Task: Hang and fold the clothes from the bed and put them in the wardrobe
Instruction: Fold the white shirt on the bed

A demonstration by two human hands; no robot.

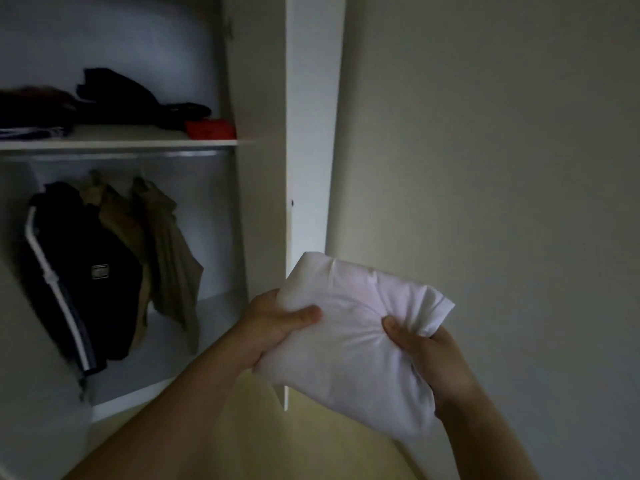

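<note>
from the head view, both hands hold a folded white cloth (349,327) up in the air, in front of the open wardrobe (311,133). the left hand (277,323) grips its left edge with the thumb on top. the right hand (422,344) pinches its right side. inside the wardrobe, dark clothes (114,98) and a red thing (209,129) lie on the shelf (117,143). a dark jacket (83,271) and tan clothes (166,244) hang below.
</note>
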